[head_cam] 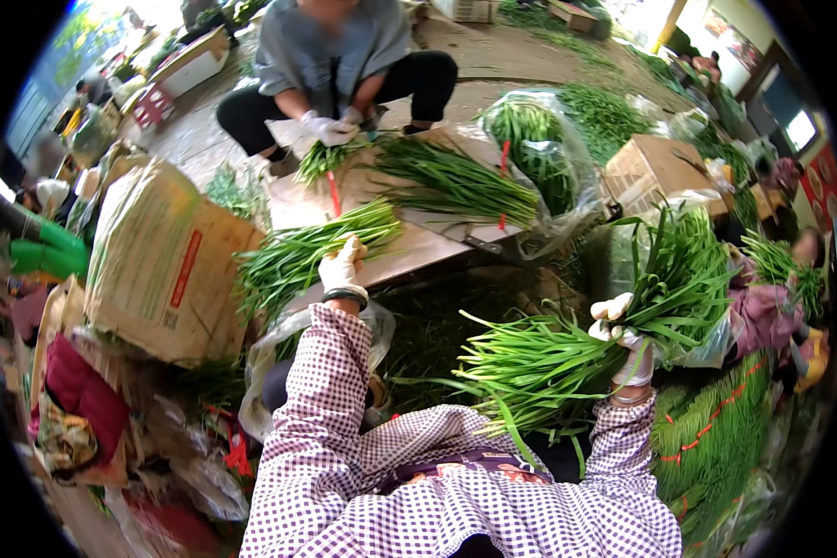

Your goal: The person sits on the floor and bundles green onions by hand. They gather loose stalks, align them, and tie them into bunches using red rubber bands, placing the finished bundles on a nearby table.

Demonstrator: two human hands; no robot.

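My right hand (622,336), in a white glove, is closed around a large bunch of garlic chives (540,366). Its pale stem ends fan out to the left, over my lap. The leafy part is beside more garlic chives (690,272) at the right. My left hand (344,266), also gloved, has its fingers curled on the near side of a loose bunch of garlic chives (286,261). That bunch lies along the left edge of a low board (418,254). A second pile of chives (453,178) rests further back on the board, by a red tie (503,185).
Across the board squats a person whose gloved hands (331,127) hold a small bunch. A large carton (167,258) stands left. A plastic bag of chives (530,132) and a cardboard box (659,167) are at the right. Tied bundles (718,425) lie low on my right.
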